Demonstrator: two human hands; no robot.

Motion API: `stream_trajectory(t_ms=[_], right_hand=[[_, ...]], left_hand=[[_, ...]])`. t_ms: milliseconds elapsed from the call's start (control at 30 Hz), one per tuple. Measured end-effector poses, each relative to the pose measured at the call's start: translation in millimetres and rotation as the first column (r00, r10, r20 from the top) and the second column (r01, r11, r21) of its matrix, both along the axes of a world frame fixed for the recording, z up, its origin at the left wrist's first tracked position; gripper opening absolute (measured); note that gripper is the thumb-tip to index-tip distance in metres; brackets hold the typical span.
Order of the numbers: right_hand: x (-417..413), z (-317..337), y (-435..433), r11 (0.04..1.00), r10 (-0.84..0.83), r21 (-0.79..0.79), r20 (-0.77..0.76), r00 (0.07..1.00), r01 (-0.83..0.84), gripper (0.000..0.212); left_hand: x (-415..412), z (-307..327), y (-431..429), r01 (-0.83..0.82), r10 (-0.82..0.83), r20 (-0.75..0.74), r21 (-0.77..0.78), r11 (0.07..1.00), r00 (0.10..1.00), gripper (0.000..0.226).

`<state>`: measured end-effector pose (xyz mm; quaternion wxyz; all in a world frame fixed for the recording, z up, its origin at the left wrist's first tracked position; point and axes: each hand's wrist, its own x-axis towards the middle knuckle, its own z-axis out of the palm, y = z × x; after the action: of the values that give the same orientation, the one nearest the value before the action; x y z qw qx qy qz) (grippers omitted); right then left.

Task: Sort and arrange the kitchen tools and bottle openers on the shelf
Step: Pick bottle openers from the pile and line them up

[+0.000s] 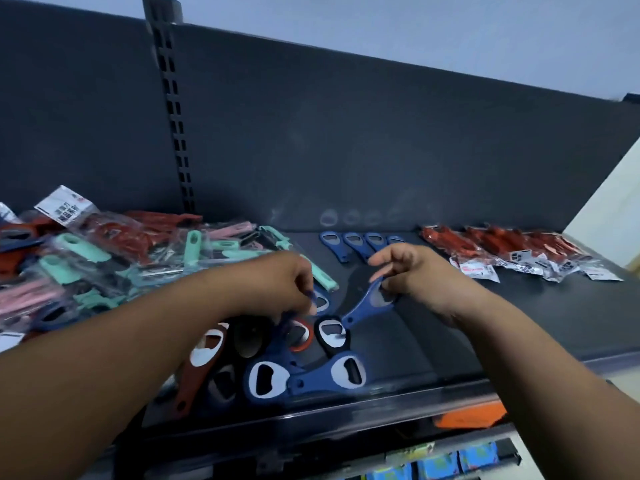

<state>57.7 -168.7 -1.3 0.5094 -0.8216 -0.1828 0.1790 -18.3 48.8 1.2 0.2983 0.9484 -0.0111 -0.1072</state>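
Observation:
My right hand (408, 271) pinches a blue bottle opener (367, 308) by its head, lifted just above the dark shelf (502, 313). My left hand (277, 282) is closed on another blue opener (320, 301) over a loose heap of openers: blue (325, 377), red (199, 362) and black (332, 336). A neat row of blue openers (353, 244) lies at the back of the shelf, just beyond my right hand.
A jumble of bagged peelers in teal, pink and red (114, 258) covers the shelf's left side. A row of red bagged tools (512, 251) lies at the right. A slotted upright (173, 109) runs up the back panel. A clear lip (346, 407) edges the shelf front.

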Motion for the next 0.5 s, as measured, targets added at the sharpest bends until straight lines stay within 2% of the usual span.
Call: stream_trajectory(t_ms=[67, 133, 200, 267, 367, 433, 467, 500], right_hand=[[13.1, 2.1, -8.7, 0.994, 0.051, -0.095, 0.007, 0.999, -0.05, 0.038], [25.7, 4.1, -15.4, 0.959, 0.127, -0.261, 0.031, 0.991, -0.115, 0.042], [35.7, 4.3, -17.6, 0.909, 0.177, -0.39, 0.044, 0.983, -0.146, 0.043], [43.4, 1.7, -19.1, 0.903, 0.157, -0.412, 0.052, 0.986, -0.122, 0.041], [50.8, -5.9, -24.4, 0.924, 0.092, -0.381, 0.169, 0.981, -0.021, 0.039], [51.8, -8.3, -32.6, 0.885, 0.109, -0.463, 0.309, 0.945, 0.05, 0.031], [50.5, -8.9, -36.6, 0.856, 0.127, -0.511, 0.352, 0.927, 0.076, 0.031], [48.7, -9.7, -39.4, 0.83, 0.142, -0.552, 0.357, 0.923, 0.086, 0.035]], left_hand=[[11.4, 5.4, -4.3, -0.102, 0.118, 0.099, -0.149, 0.984, 0.988, 0.021], [23.5, 7.8, -13.5, -0.182, 0.244, 0.172, -0.314, 0.932, 0.954, 0.022], [34.4, 7.6, -26.9, -0.245, 0.357, 0.158, -0.478, 0.843, 0.92, 0.019], [45.7, 4.5, -40.5, -0.301, 0.432, 0.106, -0.573, 0.763, 0.896, 0.015], [59.1, -4.1, -54.3, -0.383, 0.508, 0.02, -0.631, 0.674, 0.861, 0.018], [66.2, -11.1, -59.4, -0.435, 0.518, -0.053, -0.619, 0.654, 0.854, 0.017], [68.2, -13.6, -62.6, -0.445, 0.503, -0.065, -0.574, 0.688, 0.862, 0.017], [69.0, -15.0, -64.7, -0.431, 0.469, -0.042, -0.472, 0.769, 0.882, 0.015]])
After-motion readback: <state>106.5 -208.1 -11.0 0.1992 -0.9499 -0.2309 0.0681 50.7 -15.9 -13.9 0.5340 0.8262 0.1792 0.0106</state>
